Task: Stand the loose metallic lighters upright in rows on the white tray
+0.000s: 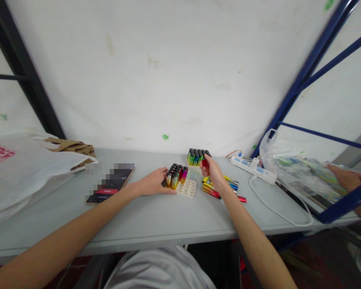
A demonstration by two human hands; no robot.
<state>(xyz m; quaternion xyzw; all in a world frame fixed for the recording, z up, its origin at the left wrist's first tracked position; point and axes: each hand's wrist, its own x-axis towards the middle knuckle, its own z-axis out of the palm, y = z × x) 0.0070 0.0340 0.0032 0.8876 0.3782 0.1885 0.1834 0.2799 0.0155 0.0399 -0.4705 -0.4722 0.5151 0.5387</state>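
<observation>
On the grey table, a pale tray (189, 188) with round holes holds several upright colourful lighters (175, 178) in its left and back part; holes at its right and front are bare. My left hand (156, 181) is at the tray's left end, fingers spread around the tray and the lighters there. A red lighter (205, 163) is held upright in my right hand (212, 168), raised to the right of the tray. Loose yellow, blue and red lighters (211, 192) lie beneath and beside that wrist. Behind stands a second full block of lighters (195, 156).
A phone (110, 185) and a white plastic bag (27, 172) lie at the left, brown cardboard (78, 148) behind. At the right are a power strip (254, 169) with a looping cable, a blue metal frame (301, 86), and another person's hand (345, 178) beyond.
</observation>
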